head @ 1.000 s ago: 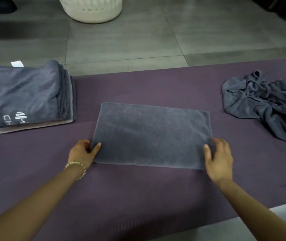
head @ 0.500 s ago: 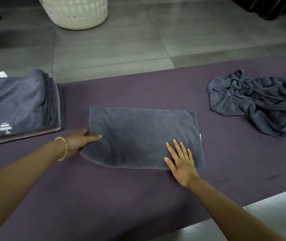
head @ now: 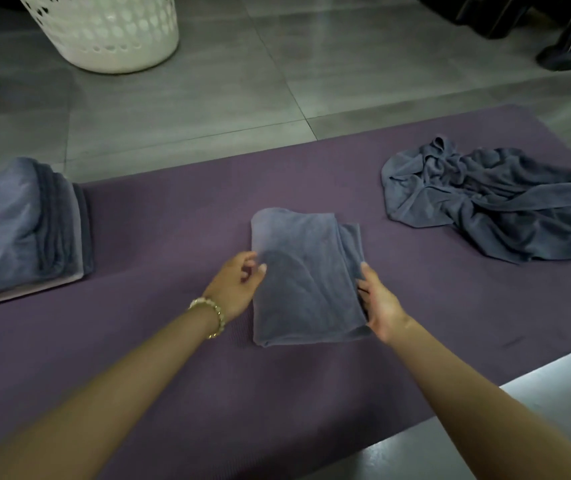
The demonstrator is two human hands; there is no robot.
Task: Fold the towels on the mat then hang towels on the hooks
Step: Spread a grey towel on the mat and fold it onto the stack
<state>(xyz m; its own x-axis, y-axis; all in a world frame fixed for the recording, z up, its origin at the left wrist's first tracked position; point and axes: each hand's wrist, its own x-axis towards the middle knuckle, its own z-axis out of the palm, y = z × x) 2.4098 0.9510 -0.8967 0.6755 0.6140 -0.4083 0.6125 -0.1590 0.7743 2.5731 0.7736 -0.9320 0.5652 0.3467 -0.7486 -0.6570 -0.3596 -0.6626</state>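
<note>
**Grey towel folded small, a grip on each side**

Grey terry, soft and limp, lies folded in a thick rectangle at the middle of the purple mat (head: 173,358). This towel (head: 306,282) has its long axis running away from us, near edge to far edge, and it sits squarely between our hands. The left grip (head: 237,289) is at its left folded edge, fingers loosely curled with the tips against the cloth. We cannot tell whether they pinch it or only touch it. The right grip (head: 379,306) holds the right side, where the loose layers meet: the thumb lies along the top and the fingers tuck beneath.

Those layers do not quite match, and a lower one peeks out at the far right corner. We judge that side needs squaring before the towel goes anywhere.

The stack (head: 17,230) of finished towels lies well apart to the left, nearer our left hand, so a move there would run leftward across the mat's ribbed foam. An unfolded heap (head: 495,206) of the same grey cloth sits to the right, nearer our right hand. A white perforated basket (head: 111,32) stands beyond on the tiled floor (head: 208,109). No hooks are in view.
</note>
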